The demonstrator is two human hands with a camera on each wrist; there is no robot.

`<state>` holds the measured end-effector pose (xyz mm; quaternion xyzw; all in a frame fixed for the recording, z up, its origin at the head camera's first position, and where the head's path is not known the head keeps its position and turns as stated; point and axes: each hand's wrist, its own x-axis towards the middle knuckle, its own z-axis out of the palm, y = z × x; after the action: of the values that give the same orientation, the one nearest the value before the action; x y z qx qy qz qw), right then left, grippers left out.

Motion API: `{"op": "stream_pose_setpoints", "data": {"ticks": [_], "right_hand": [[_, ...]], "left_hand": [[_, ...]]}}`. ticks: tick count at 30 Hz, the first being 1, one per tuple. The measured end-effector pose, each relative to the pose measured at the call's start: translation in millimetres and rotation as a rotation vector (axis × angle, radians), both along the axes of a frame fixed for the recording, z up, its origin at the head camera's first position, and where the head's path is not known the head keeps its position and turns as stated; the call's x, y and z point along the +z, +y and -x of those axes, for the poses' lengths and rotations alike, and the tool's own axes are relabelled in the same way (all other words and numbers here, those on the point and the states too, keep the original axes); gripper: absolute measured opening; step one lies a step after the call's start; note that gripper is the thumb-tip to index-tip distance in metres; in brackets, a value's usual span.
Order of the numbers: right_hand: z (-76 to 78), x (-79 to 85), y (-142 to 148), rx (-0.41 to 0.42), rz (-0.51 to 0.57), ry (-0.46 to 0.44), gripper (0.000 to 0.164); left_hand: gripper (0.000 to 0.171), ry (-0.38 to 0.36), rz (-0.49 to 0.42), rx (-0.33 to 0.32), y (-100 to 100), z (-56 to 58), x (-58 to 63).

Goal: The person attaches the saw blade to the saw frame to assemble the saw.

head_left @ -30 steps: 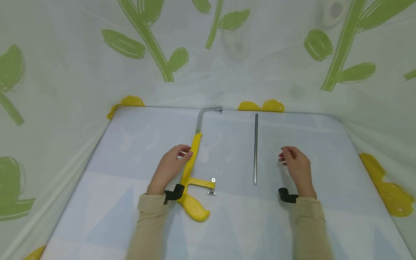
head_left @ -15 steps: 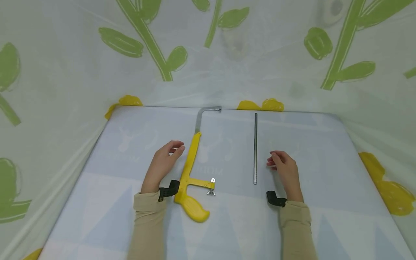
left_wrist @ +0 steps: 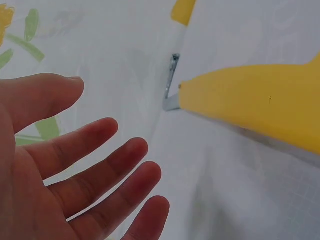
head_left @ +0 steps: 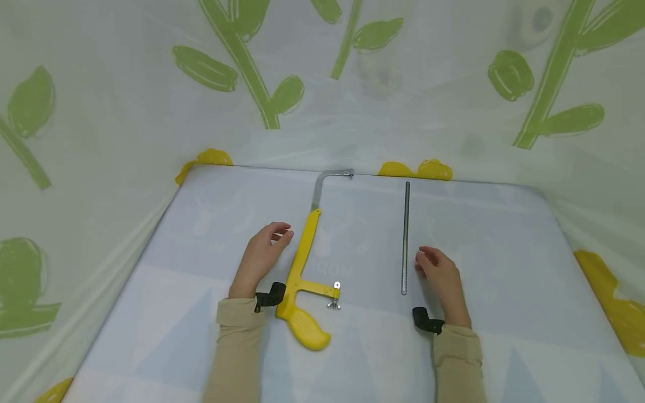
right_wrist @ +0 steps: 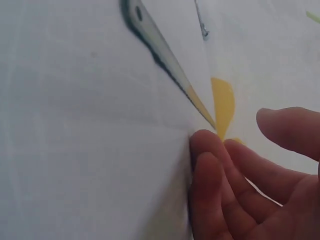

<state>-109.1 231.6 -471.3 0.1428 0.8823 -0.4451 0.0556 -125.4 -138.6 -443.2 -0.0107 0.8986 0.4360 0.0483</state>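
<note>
A hacksaw frame [head_left: 304, 246] with a yellow handle and a grey metal front arm lies on the table, its handle toward me. A wing nut [head_left: 333, 304] sits at the end of its short yellow arm. To its right lies a narrow hacksaw blade [head_left: 405, 238], with an end hole showing in the right wrist view. My left hand [head_left: 263, 254] is just left of the frame, fingers loosely bent and holding nothing. Beside the lower half of the blade is my right hand [head_left: 443, 277], its fingers relaxed with nothing between them.
The table [head_left: 504, 268] has a pale cloth with blue triangles. Behind it hangs a white curtain [head_left: 428, 112] printed with green leaves and yellow shapes. A black camera mount [head_left: 272, 295] is on the left wrist, another [head_left: 427, 321] on the right.
My right hand has moved left, closer to the blade. My left hand has drawn back from over the yellow frame to its left side. The head view has shifted slightly.
</note>
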Motion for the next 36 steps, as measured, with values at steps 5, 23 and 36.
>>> {"op": "stream_pose_setpoints", "data": {"ticks": [5,23,36], "right_hand": [[1.0,-1.9,-3,-0.014,-0.048,-0.025,0.044],[-2.0,2.1,-24,0.12,-0.311,-0.011,0.038],[-8.0,8.0,-32,0.119,-0.412,0.06,0.033]], "left_hand": [[0.043,-0.019,0.027,0.008,-2,1.1,-2.5],[0.047,-0.232,0.218,-0.106,7,-1.5,-8.7],[0.047,-0.219,0.317,-0.13,24,-6.8,-1.8]]}}
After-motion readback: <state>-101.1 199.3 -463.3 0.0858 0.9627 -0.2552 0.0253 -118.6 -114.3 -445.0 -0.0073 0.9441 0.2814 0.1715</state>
